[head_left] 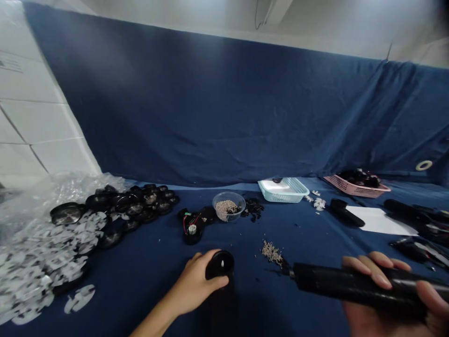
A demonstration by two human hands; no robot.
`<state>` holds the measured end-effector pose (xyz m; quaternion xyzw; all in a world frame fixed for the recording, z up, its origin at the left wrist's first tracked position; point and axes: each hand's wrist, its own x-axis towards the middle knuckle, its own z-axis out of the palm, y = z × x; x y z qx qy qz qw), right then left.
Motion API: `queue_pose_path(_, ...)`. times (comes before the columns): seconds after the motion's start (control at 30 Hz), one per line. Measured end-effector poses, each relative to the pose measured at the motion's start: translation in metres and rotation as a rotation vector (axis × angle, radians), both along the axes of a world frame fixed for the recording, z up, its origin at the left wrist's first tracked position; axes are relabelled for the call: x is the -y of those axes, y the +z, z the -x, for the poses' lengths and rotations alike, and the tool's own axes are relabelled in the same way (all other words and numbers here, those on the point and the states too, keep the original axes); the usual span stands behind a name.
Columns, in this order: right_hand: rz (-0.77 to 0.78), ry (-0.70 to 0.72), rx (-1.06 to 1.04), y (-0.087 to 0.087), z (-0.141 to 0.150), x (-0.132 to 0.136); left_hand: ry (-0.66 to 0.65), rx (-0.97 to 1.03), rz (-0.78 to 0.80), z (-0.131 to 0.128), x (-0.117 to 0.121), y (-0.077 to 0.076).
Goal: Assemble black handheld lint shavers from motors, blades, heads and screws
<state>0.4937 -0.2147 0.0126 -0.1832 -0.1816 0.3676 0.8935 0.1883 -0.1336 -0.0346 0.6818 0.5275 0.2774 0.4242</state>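
My left hand is wrapped round a black plastic housing with a round end and a small white post in its hollow. In my right hand lies a black electric screwdriver, its thin bit pointing left. The bit's tip is just below a loose pile of small screws on the cloth. Beyond my left hand sits an opened black assembly with red wires and a small motor. A clear bowl behind it contains more small screws.
White plastic parts and black round parts are heaped at left. Small black pieces lie beside the bowl. Farther back are a light-blue basket and a pink basket. Black housings and white paper lie at right.
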Motion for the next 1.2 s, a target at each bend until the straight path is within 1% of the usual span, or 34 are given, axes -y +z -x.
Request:
queue_pose_path(0.07,-0.005,-0.029,-0.077,0.008,-0.001,-0.004,-0.035,0.103,0.027,-0.010,-0.004,-0.004)
queue_pose_path(0.13,0.015,-0.052,-0.100,0.016,-0.001,-0.007,-0.046,0.235,0.072,-0.016,-0.003,-0.006)
queue_pose_path(0.3,0.026,-0.059,-0.083,0.034,0.000,-0.011,-0.037,0.607,0.282,-0.020,0.009,-0.008)
queue_pose_path(0.43,0.056,-0.090,-0.164,0.043,0.007,-0.015,-0.007,0.872,0.440,-0.024,0.017,-0.017)
queue_pose_path(0.5,0.080,-0.088,-0.219,0.044,0.012,-0.017,0.017,0.989,0.482,-0.025,0.018,-0.023)
queue_pose_path(0.6,0.115,-0.085,-0.249,0.044,0.017,-0.019,0.027,1.144,0.459,-0.026,0.014,-0.027)
queue_pose_path(0.73,0.197,-0.075,-0.268,0.043,0.020,-0.021,-0.017,1.272,0.342,-0.024,0.008,-0.021)
queue_pose_path(0.83,0.255,-0.062,-0.269,0.042,0.022,-0.022,-0.083,1.314,0.290,-0.021,0.006,-0.016)
queue_pose_path(0.9,0.273,-0.053,-0.280,0.040,0.025,-0.023,-0.134,1.337,0.278,-0.018,0.007,-0.016)
queue_pose_path(1.03,0.265,-0.014,-0.261,0.036,0.032,-0.024,-0.218,1.382,0.263,-0.015,0.009,-0.018)
queue_pose_path(1.2,0.258,0.005,-0.245,0.036,0.040,-0.024,-0.292,1.398,0.286,-0.018,0.012,-0.020)
